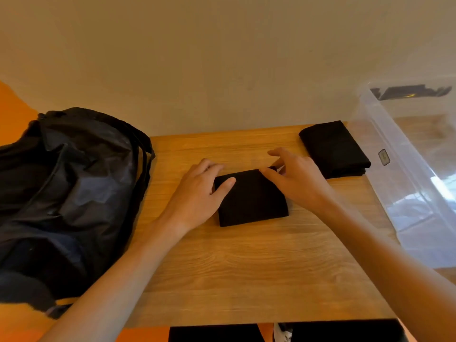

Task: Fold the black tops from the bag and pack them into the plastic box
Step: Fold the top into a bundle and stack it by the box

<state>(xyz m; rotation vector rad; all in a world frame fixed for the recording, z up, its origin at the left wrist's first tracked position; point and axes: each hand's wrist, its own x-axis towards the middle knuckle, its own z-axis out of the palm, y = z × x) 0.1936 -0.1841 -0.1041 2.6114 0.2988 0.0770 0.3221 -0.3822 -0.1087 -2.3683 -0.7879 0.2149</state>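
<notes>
On the light wooden table (246,280), a small folded black top (251,201) lies at the centre. The left hand (197,193) rests spread and flat on its 9 o'clock edge, thumb on the cloth. The right hand (298,181) pinches the corner at 1 o'clock. A crumpled black fabric bag (74,181) sits at 9 o'clock. At 2 o'clock a second folded black top (333,149) lies just beside the clear plastic box (407,183).
</notes>
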